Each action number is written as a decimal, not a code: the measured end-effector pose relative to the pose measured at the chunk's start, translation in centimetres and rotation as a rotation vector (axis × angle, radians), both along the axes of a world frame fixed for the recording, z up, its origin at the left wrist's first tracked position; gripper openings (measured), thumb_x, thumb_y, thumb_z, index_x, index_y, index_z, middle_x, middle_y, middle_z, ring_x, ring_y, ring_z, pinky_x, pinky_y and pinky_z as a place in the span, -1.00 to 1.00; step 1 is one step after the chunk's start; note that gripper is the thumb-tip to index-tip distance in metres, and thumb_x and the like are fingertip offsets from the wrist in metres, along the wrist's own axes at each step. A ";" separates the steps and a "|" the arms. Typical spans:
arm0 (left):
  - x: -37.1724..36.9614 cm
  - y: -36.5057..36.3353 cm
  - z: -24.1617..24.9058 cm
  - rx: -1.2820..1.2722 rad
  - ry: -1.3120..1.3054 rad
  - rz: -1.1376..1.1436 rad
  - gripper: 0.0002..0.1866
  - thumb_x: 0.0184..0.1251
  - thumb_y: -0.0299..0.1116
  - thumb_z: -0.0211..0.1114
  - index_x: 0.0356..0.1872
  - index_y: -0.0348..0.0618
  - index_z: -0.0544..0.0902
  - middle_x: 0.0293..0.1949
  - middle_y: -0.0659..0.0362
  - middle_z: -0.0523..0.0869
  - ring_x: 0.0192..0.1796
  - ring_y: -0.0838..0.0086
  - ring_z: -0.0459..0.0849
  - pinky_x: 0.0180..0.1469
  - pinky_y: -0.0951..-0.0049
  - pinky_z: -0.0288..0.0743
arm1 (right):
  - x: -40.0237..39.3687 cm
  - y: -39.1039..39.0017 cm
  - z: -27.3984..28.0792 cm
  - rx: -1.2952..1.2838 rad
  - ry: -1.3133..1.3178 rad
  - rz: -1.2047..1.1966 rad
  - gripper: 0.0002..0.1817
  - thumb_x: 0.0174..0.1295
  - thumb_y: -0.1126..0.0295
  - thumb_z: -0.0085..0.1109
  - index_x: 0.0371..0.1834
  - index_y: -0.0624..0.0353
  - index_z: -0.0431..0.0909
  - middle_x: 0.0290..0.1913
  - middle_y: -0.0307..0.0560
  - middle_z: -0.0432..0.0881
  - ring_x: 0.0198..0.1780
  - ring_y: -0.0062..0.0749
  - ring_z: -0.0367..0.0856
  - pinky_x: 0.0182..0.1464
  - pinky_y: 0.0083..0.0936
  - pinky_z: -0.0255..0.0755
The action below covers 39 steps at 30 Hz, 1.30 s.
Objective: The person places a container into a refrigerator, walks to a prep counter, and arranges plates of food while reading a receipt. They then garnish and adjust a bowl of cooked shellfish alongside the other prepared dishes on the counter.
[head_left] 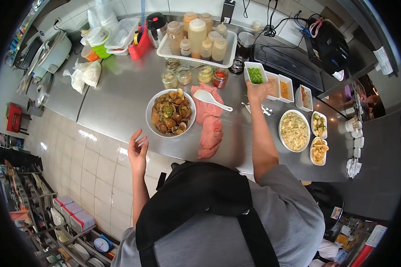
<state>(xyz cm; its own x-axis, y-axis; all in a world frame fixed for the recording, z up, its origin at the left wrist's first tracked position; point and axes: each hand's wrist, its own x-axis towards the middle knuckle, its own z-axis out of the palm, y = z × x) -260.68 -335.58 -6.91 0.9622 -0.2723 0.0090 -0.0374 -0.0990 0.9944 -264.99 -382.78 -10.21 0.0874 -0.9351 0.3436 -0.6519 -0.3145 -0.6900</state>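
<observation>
My right hand (257, 92) grips the near end of a small white container (264, 71) of chopped green onions (255, 75); some fingers are hidden. My left hand (138, 148) hangs at the counter's front edge, fingers apart, with nothing in it. Nearest to it is a white bowl (149, 116) of clams (171, 111) in brown sauce with a bit of green on top. Right of that bowl, a white spoon (211, 100) rests on a crumpled pink cloth (209, 133).
A white basket (229, 58) of squeeze bottles stands at the back, with several small glass jars (184, 74) before it. To the right are topping containers (285, 87), a bowl of pale food (294, 131) and two side dishes (319, 151). Knotted plastic bags (84, 74) lie left on the steel counter (116, 98).
</observation>
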 end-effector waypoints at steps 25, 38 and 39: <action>-2.3 3.3 0.5 0.135 -0.067 0.208 -0.56 0.23 -0.59 0.20 0.17 -0.11 0.49 0.21 0.15 0.47 0.07 0.43 0.58 0.02 0.44 0.48 | 20.5 2.0 6.1 0.113 0.433 0.923 -0.52 0.12 0.24 0.32 -0.11 0.47 0.44 -0.60 0.02 0.65 -0.63 -0.30 0.65 -0.51 -0.41 0.52; -4.1 2.9 -0.4 0.121 -0.031 0.213 -0.56 0.22 -0.61 0.19 0.14 -0.10 0.51 0.21 0.14 0.45 0.05 0.43 0.59 0.03 0.44 0.49 | 20.4 3.2 7.6 -0.156 0.665 0.902 -0.54 -0.11 0.18 0.45 -0.21 0.26 0.61 -0.15 0.18 0.67 -0.08 -0.04 0.66 -0.09 -0.22 0.55; -3.9 2.7 -0.3 0.124 -0.057 0.200 -0.57 0.21 -0.61 0.20 0.14 -0.11 0.52 0.21 0.14 0.45 0.05 0.43 0.59 0.03 0.44 0.49 | 19.7 3.2 7.9 -0.164 0.664 0.903 -0.54 -0.11 0.18 0.45 -0.21 0.26 0.61 -0.15 0.18 0.67 -0.08 -0.04 0.66 -0.09 -0.22 0.55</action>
